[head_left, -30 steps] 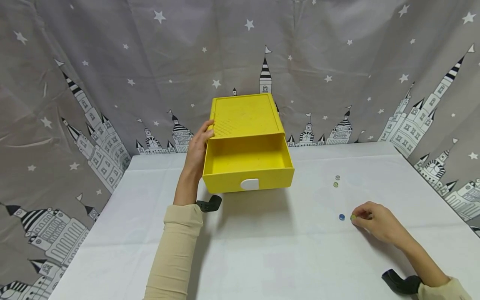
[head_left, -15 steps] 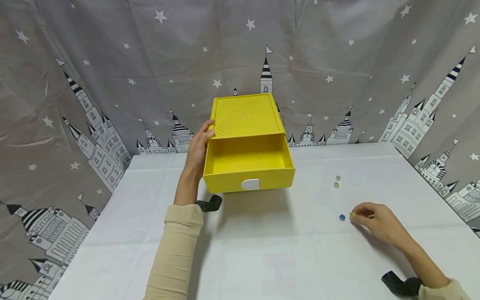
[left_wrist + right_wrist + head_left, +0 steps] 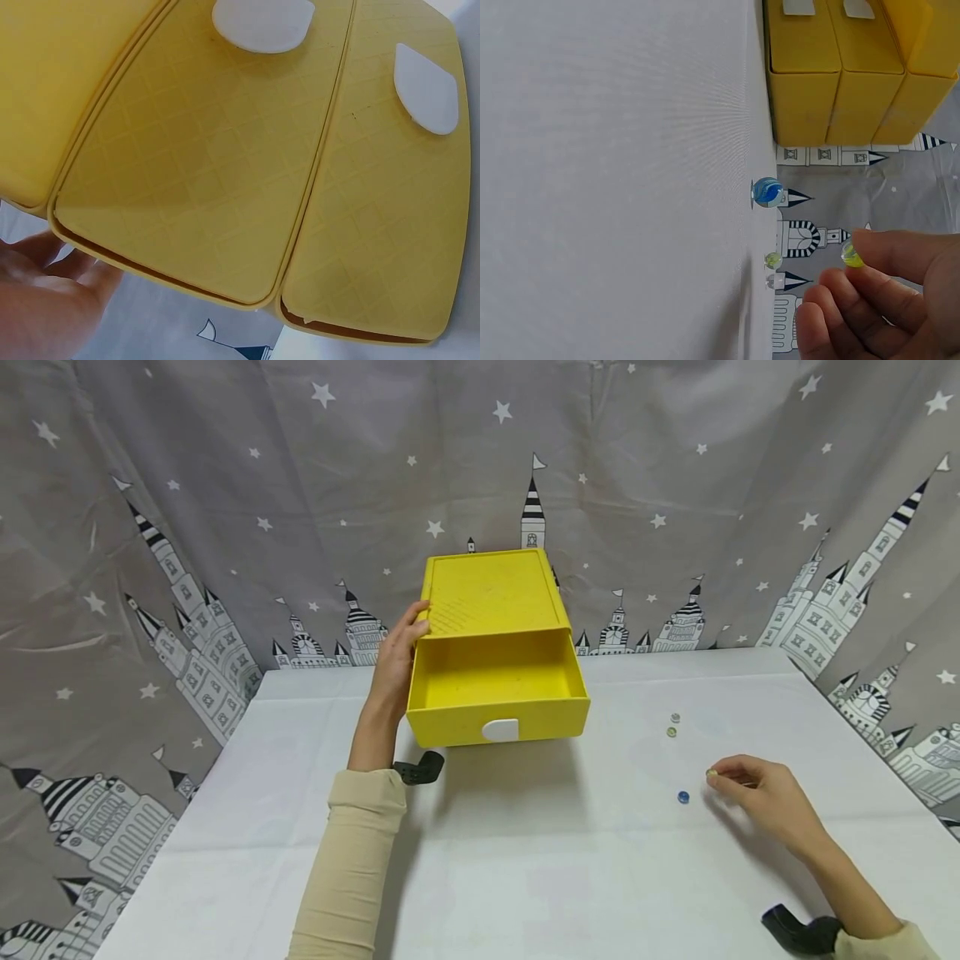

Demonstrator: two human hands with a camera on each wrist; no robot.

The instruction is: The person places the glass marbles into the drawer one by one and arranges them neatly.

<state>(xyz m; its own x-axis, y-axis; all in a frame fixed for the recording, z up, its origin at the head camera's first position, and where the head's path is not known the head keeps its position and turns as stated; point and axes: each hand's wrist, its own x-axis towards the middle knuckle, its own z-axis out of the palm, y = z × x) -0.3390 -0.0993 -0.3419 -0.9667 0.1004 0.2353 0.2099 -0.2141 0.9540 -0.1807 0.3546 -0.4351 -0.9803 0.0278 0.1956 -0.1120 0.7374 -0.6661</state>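
Note:
A yellow drawer unit stands at the table's back, its top drawer pulled out with nothing visible inside. My left hand rests against the unit's left side, fingertips at the top edge. The left wrist view shows lower drawers closed, with white handles. Over the table at right, my right hand pinches a clear marble with a yellow-green swirl between thumb and index finger. Left of that hand lies a blue marble. Farther back sit a green marble and a clear marble, close together.
A white cloth covers the table. Behind it hangs a grey curtain printed with stars and castles. Black wrist cameras are strapped to both wrists, the left one just below the drawer unit's left front corner.
My right hand has lifted the yellow-green marble slightly off the table, away from the blue one. My left hand and the drawer unit stay where they were.

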